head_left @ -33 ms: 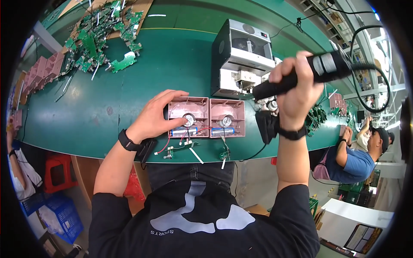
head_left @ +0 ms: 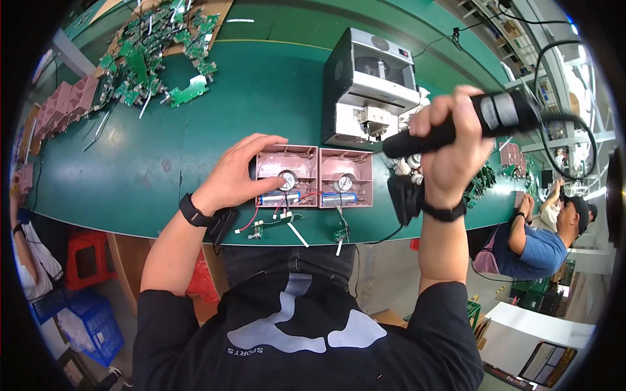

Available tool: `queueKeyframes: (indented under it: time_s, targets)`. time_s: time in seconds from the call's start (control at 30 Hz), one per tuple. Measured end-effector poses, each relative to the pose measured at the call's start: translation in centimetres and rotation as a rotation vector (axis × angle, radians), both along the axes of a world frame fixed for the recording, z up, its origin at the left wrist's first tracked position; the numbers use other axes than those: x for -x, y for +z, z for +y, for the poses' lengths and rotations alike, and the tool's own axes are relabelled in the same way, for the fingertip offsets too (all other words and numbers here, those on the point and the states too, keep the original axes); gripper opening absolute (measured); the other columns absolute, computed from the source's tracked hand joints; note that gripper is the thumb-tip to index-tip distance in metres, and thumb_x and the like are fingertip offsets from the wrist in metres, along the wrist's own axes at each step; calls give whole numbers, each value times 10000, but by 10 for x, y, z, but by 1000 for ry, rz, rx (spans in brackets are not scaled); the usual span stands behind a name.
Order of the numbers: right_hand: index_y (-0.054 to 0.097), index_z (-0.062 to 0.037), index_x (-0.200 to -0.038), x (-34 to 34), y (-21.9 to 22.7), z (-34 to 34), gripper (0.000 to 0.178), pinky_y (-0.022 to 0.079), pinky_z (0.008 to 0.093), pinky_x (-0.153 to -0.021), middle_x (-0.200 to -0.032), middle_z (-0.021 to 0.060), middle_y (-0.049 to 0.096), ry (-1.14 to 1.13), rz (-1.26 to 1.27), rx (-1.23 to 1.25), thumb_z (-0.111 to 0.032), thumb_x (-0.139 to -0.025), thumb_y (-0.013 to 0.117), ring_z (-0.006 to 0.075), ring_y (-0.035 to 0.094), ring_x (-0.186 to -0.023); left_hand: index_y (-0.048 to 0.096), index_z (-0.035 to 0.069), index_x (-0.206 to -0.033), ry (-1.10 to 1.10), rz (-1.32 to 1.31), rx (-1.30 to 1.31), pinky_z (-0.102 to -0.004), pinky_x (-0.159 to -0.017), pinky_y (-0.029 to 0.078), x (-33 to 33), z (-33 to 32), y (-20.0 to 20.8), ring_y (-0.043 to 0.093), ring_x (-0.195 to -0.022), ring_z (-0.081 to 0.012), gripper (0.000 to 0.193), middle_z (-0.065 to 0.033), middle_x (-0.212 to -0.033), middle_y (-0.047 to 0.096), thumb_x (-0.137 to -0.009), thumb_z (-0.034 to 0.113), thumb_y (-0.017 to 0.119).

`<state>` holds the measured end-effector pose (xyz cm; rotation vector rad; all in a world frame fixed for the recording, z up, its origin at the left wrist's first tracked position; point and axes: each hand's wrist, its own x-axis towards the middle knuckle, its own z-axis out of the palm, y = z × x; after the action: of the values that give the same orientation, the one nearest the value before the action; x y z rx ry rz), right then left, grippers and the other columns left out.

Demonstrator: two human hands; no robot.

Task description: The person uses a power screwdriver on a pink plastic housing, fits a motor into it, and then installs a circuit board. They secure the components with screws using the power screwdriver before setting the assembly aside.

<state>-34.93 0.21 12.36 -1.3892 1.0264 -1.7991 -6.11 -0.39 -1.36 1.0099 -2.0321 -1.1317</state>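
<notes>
My left hand (head_left: 238,173) is closed over the left side of a pink plastic housing (head_left: 285,154), fingers on its far rim and thumb inside by a round metal part (head_left: 287,180). A second pink housing (head_left: 365,171) stands against it on the right, with a similar round part (head_left: 344,182). In each lies a blue cylindrical cell; red and black wires run to small green circuit boards (head_left: 341,232) by the table's near edge. My right hand (head_left: 456,143) grips a black electric screwdriver (head_left: 424,135), raised and nearly level, tip pointing left. Its cord loops away to the right.
Behind the housings stands a black-and-silver machine (head_left: 372,85). Green circuit boards (head_left: 137,65) with wires are heaped at the far left, beside stacked pink housings (head_left: 68,104). Small white parts (head_left: 405,166) lie below the screwdriver. A co-worker (head_left: 538,241) sits at the right.
My right hand and the electric screwdriver have come down slightly. My left hand stays on the left housing.
</notes>
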Motion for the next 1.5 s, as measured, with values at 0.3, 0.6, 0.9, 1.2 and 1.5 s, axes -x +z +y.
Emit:
queueKeyframes:
  time_s: [0.3, 0.6, 0.9, 1.2, 1.5]
  targets:
    - [454, -26, -1205, -37, -29, 48, 311, 533, 401, -582, -755, 108, 553, 228, 40, 35, -157, -982, 626, 227, 552, -592, 630, 55, -1327, -33, -10, 76, -406, -1027, 513, -1, -3, -2, 651, -1178, -330, 611, -136, -1265, 659, -752, 114, 826]
    - [452, -25, -1188, -38, -50, 43, 327, 545, 404, -600, -760, 124, 565, 217, 49, -33, -111, -951, 661, 228, 573, -611, 621, 59, -1332, -34, -23, 64, -411, -1030, 510, -1, -3, -5, 646, -1181, -331, 636, -134, -1261, 657, -737, 106, 838]
    - [458, -26, -1168, -40, -63, 42, 318, 548, 404, -603, -754, 120, 566, 208, 0, -40, -91, -939, 668, 226, 575, -611, 624, 62, -1333, -27, -21, 65, -413, -1038, 507, 0, -3, -4, 645, -1185, -328, 630, -131, -1257, 657, -742, 105, 837]
    - [495, 11, -1170, -15, -3, 33, 259, 543, 382, -571, -763, 112, 613, 149, -148, 178, -95, -971, 624, 206, 608, -605, 631, 51, -1329, -15, -18, 75, -411, -1032, 517, -1, 2, -5, 665, -1171, -312, 624, -132, -1255, 659, -744, 113, 838]
    - [544, -17, -1076, 5, -6, -20, 166, 506, 399, -573, -747, 103, 557, -98, 97, 83, -164, -1010, 587, 237, 567, -599, 640, 73, -1323, -18, 17, 63, -419, -1029, 514, -2, 1, -5, 654, -1172, -311, 602, -118, -1216, 670, -766, 181, 839]
